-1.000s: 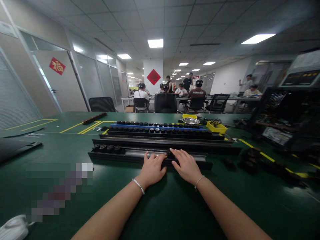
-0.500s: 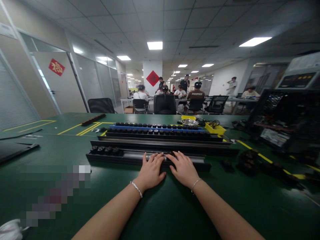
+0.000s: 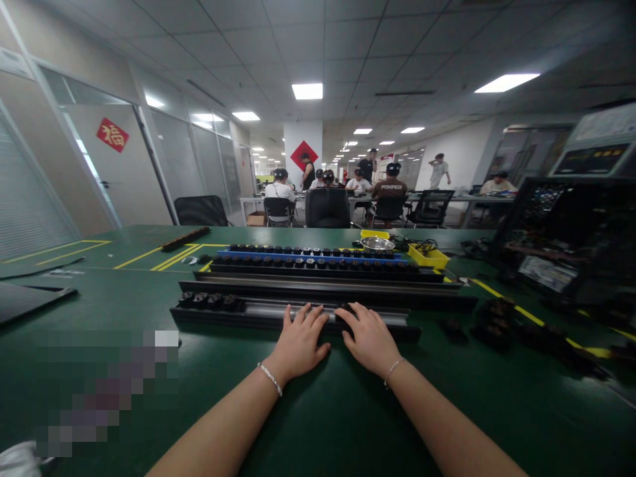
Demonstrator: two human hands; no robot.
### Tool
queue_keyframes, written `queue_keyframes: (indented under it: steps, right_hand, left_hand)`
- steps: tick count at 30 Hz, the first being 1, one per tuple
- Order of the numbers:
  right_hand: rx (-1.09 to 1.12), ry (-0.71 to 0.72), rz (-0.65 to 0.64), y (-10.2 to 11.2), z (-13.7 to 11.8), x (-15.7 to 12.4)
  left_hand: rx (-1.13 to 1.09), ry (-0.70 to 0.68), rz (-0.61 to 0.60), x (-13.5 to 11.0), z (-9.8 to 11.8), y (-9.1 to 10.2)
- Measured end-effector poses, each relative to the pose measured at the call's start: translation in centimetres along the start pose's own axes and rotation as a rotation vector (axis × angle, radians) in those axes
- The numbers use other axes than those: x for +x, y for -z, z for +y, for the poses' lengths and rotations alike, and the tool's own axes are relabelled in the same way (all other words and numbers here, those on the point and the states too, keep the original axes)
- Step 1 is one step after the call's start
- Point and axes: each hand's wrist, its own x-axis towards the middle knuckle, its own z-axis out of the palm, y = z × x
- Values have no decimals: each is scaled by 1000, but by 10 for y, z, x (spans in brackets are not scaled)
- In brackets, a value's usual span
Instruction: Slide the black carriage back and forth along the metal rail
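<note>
A long black rail (image 3: 278, 318) with a silvery channel lies across the table in front of me. Several small black parts (image 3: 209, 299) sit in a row at its left end. My left hand (image 3: 301, 339) rests over the rail's middle, palm down, fingers spread and reaching into the channel. Just to its right, my right hand (image 3: 370, 336) lies over the same rail with fingers stretched out and thumb apart. A small dark piece shows by its fingertips; whether they press on it is hard to make out.
Behind stand a second long black rail (image 3: 322, 285) and a blue strip (image 3: 278, 256) lined with black parts. Further back are a metal bowl (image 3: 377, 244) and a yellow bin (image 3: 428, 256). Dark parts (image 3: 494, 322) lie right, beside an open equipment frame (image 3: 551, 232). People sit beyond.
My right hand has shifted slightly right and down, widening the gap between the hands. My left hand has hardly moved. In the background, two standing people have moved left.
</note>
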Motion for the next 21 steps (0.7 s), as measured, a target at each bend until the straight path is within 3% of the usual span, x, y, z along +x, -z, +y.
queue_keyframes:
  steps: [21]
  right_hand:
    - [10,-38,5,4,12,-5]
  left_hand:
    - [13,29,30,-2,-5,2]
